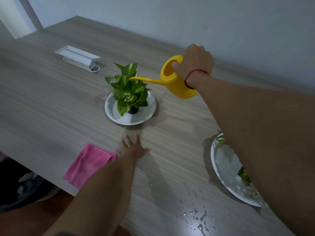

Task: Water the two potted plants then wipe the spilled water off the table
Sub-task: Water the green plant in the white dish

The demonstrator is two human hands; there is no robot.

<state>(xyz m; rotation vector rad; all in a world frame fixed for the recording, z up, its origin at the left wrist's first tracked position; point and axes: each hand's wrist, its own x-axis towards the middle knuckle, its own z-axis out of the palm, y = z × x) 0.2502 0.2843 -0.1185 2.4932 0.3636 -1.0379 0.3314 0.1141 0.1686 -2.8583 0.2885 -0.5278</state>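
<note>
A yellow watering can (177, 79) is held up by the right hand (194, 62), with the fingers wrapped tight around its handle. The can is tipped, and its thin spout is pointed into the leaves of the far plant (128, 89). That plant is set in a small dark pot on a white plate (144, 116). The left hand (134, 147) is laid flat on the worktop (51, 99), fingers spread apart, just beside a pink cloth (88, 164). Another plant (244, 176) on a white dish (226, 167) is mostly hidden by the right arm. Spilled water (197, 217) is seen on the near worktop.
</note>
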